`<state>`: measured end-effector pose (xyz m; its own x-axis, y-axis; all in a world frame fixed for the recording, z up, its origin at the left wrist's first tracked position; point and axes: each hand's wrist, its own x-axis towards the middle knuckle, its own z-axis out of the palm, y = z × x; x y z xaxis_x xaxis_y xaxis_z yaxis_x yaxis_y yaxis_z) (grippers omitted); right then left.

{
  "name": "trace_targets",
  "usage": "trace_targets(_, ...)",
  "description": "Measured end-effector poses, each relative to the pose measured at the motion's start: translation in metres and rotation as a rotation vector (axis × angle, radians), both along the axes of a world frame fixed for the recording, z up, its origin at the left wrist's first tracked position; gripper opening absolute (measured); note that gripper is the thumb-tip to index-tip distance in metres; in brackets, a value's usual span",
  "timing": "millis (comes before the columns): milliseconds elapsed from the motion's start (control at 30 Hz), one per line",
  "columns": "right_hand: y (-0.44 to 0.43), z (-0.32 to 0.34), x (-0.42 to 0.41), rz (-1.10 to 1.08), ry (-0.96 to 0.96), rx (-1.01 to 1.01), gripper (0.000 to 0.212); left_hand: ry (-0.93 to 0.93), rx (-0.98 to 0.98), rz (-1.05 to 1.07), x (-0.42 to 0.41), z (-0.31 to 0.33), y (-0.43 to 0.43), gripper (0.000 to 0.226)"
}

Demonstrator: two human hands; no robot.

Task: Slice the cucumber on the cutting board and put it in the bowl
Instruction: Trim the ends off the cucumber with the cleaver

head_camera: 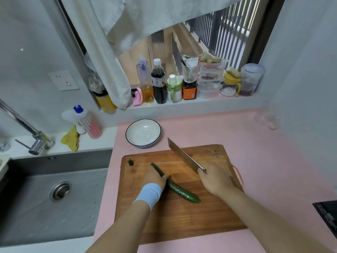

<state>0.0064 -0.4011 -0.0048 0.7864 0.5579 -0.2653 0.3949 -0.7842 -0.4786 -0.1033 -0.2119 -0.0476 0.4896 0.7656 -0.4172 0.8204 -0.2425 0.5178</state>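
Observation:
A dark green cucumber (182, 191) lies diagonally on the wooden cutting board (182, 221). My left hand (155, 177), with a pale blue band at the wrist, holds the cucumber near its far end. My right hand (214, 181) grips the handle of a cleaver (184, 155), whose blade points up and away to the left, lifted above the board and clear of the cucumber. One small cut-off cucumber end (130, 162) sits near the board's far left corner. An empty white bowl (143, 133) with a dark rim stands just beyond the board.
A steel sink (54, 194) with a faucet (34, 139) lies to the left of the pink counter (264, 161). Several bottles and jars (160, 83) line the window sill behind. A dark object (326, 216) sits at the right edge.

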Motion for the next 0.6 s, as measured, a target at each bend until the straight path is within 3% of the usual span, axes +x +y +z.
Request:
trace_targets(67, -0.002, -0.001, 0.002, 0.007, 0.006, -0.002, 0.035, -0.120, 0.219, -0.276, -0.001, -0.004, -0.001, 0.032)
trace_targets(133, -0.003, -0.002, 0.002, 0.012, 0.000, -0.007, 0.034, -0.208, 0.261, -0.639, -0.002, -0.007, -0.007, 0.032)
trace_targets(200, -0.005, -0.003, 0.001, 0.018, -0.001, -0.005, 0.033, -0.077, 0.203, -0.908, -0.001, -0.010, -0.018, 0.044)
trace_targets(267, -0.007, -0.005, -0.001, 0.019, 0.009, -0.004, 0.034, 0.049, 0.224, -1.039, 0.003, -0.013, -0.024, 0.047)
trace_targets(400, -0.011, -0.006, -0.005, 0.022, 0.028, -0.010, 0.034, 0.097, 0.238, -1.023, 0.005, -0.014, -0.024, 0.039)
trace_targets(600, -0.012, -0.005, -0.011, 0.006, 0.063, 0.023, 0.033, 0.195, 0.227, -0.752, -0.010, -0.015, -0.011, 0.049)
